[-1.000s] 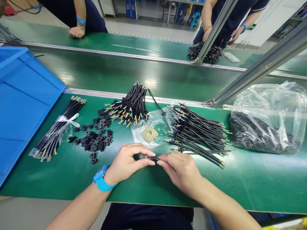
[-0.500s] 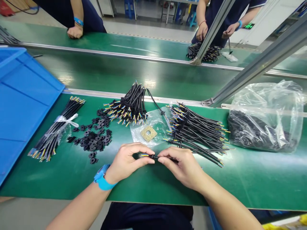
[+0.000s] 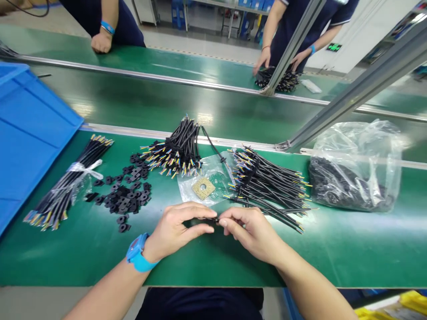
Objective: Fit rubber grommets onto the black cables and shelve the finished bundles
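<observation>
1. Head view: right hand point(image 3: 242, 226) pinches cable point(image 3: 216, 219) inside table's point(image 3: 200, 262) front edge; left hand point(image 3: 178, 226), narrow grip around it, contact unclear.
2. Apparently done: back-edge pile point(image 3: 183, 142), flat pile point(image 3: 276, 180).
3. Apparently undone: tied bundle point(image 3: 80, 162), loose pieces point(image 3: 125, 198).

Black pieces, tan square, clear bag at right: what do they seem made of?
Black pieces: rubber or plastic, matte; the even dark surface leaves it open. Tan square: probably sponge, dull, with a speckled face. Clear bag: likely thin plastic film, glossy, see-through with creases and bright glints.
</observation>
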Action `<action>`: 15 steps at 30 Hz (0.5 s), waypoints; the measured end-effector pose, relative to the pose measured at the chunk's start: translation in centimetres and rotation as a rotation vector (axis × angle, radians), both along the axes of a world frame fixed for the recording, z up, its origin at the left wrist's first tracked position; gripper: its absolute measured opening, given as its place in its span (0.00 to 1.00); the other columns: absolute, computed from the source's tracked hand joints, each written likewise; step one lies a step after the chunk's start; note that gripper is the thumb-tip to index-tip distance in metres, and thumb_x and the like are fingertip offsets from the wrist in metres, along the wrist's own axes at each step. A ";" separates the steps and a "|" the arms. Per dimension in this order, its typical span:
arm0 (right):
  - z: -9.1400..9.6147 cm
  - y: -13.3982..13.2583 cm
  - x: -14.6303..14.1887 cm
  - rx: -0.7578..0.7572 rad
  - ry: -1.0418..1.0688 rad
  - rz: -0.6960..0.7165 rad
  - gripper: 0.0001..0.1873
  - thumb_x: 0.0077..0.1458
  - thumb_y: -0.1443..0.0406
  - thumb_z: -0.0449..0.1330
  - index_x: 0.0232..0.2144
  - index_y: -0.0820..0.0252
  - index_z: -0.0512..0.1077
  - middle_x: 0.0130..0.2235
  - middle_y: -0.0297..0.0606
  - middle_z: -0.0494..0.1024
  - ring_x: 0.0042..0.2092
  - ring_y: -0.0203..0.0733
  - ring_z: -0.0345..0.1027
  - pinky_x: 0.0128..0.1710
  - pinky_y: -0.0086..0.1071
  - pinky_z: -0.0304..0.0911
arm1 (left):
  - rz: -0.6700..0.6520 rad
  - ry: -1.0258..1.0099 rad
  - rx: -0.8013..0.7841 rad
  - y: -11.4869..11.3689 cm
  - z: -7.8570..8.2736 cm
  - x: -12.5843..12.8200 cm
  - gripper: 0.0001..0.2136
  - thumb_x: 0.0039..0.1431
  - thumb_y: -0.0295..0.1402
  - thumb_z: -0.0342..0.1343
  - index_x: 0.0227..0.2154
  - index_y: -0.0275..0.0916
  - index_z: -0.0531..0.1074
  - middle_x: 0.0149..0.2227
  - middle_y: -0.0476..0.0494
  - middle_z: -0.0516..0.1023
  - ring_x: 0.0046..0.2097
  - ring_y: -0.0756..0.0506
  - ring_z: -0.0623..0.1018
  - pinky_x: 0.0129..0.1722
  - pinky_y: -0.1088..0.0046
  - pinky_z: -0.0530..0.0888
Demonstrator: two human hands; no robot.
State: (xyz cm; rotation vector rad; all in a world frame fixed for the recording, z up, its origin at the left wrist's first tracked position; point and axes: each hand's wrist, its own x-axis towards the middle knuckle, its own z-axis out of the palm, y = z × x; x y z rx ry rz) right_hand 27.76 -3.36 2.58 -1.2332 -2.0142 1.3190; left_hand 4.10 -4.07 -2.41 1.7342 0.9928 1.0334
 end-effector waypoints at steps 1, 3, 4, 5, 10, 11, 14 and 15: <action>0.3 0.3 0.6 0.192 -0.054 -0.052 0.14 0.70 0.58 0.57 0.35 0.57 0.77 0.30 0.35 0.81 0.30 0.35 0.73 0.33 0.28 0.68 | 0.030 -0.018 -0.035 -0.1 -0.3 -0.1 0.18 0.56 0.35 0.71 0.50 0.47 0.81 0.44 0.44 0.87 0.43 0.44 0.85 0.47 0.71 0.81; 0.6 1.1 2.1 0.538 -0.168 -0.177 0.09 0.69 0.61 0.58 0.41 0.56 0.79 0.36 0.39 0.84 0.37 0.39 0.78 0.41 0.32 0.72 | 0.107 -0.083 -0.095 -0.1 -1.1 -0.3 0.26 0.55 0.36 0.71 0.58 0.49 0.76 0.50 0.43 0.85 0.47 0.43 0.84 0.50 0.70 0.80; 0.4 1.6 2.9 0.650 -0.219 -0.229 0.09 0.69 0.62 0.58 0.43 0.56 0.79 0.38 0.40 0.84 0.39 0.40 0.78 0.43 0.33 0.73 | 0.145 -0.116 -0.112 -0.1 -1.5 -0.4 0.28 0.55 0.36 0.71 0.59 0.50 0.74 0.50 0.44 0.84 0.48 0.44 0.84 0.50 0.70 0.80; 0.2 2.2 3.7 0.717 -0.264 -0.264 0.09 0.69 0.63 0.58 0.44 0.56 0.79 0.40 0.41 0.84 0.41 0.41 0.79 0.45 0.34 0.74 | 0.182 -0.142 -0.122 0.0 -1.8 -0.5 0.27 0.56 0.36 0.71 0.58 0.50 0.74 0.49 0.44 0.84 0.47 0.44 0.84 0.50 0.71 0.79; -1.8 4.7 6.2 0.782 -0.411 -0.288 0.12 0.69 0.61 0.57 0.48 0.57 0.79 0.44 0.45 0.83 0.46 0.47 0.76 0.48 0.43 0.73 | 0.183 -0.160 -0.318 -0.3 -1.8 0.5 0.19 0.53 0.45 0.71 0.46 0.43 0.82 0.36 0.44 0.85 0.38 0.45 0.83 0.42 0.73 0.79; -1.9 5.1 6.6 0.770 -0.415 -0.298 0.13 0.69 0.60 0.57 0.49 0.56 0.79 0.45 0.45 0.83 0.48 0.48 0.75 0.50 0.44 0.72 | 0.131 -0.188 -0.415 -0.7 -1.7 1.2 0.20 0.53 0.48 0.71 0.44 0.42 0.83 0.35 0.43 0.85 0.38 0.45 0.83 0.41 0.72 0.79; -1.3 7.0 8.5 0.648 -0.448 -0.404 0.19 0.72 0.56 0.51 0.52 0.55 0.77 0.50 0.44 0.82 0.53 0.48 0.73 0.57 0.45 0.67 | -0.087 -0.364 -0.798 -2.8 -1.6 4.4 0.26 0.51 0.54 0.69 0.44 0.39 0.83 0.38 0.38 0.86 0.41 0.41 0.84 0.42 0.70 0.79; -1.1 7.9 9.3 0.586 -0.486 -0.449 0.21 0.73 0.56 0.48 0.54 0.56 0.76 0.52 0.45 0.81 0.55 0.48 0.72 0.60 0.45 0.65 | -0.133 -0.445 -0.923 -3.6 -1.6 5.7 0.28 0.50 0.55 0.70 0.46 0.39 0.82 0.42 0.36 0.86 0.44 0.40 0.84 0.44 0.69 0.79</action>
